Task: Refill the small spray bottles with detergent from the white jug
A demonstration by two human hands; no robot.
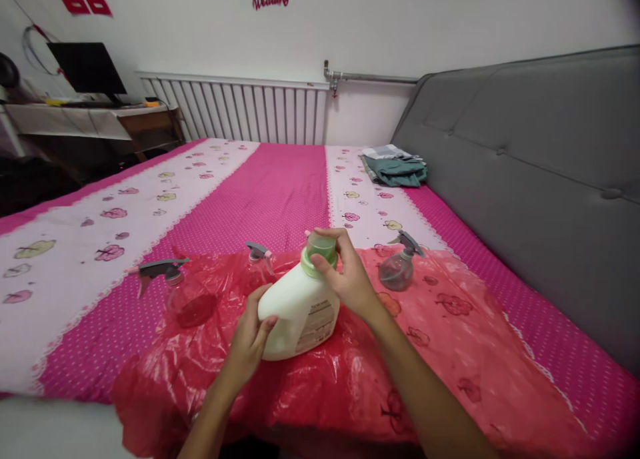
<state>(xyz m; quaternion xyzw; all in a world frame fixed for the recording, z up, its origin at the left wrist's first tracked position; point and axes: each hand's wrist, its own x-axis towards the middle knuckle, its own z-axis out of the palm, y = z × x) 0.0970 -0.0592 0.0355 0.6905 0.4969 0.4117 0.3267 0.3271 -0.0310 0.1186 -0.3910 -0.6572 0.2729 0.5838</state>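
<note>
A white laundry detergent bottle point(287, 312) with a green cap point(321, 247) is held tilted to the right over a red plastic sheet point(200, 365). My left hand point(251, 329) grips the bottle's lower left side, thumb across its front. Around the green cap, the fingers and thumb of my right hand point(347, 272) are closed. A printed label point(316, 325) shows on the bottle's front. Three clear spray bottles with grey trigger heads stand about it: a large one point(190, 302) to the left, a small one point(259, 272) behind, and a round one point(397, 271) to the right.
The plastic lies on a bed with a pink patterned sheet point(285, 185). Folded clothes point(397, 169) rest near the grey headboard point(525, 159). Beyond the bed are a radiator point(240, 109) and a desk point(70, 120) bearing a monitor point(87, 69).
</note>
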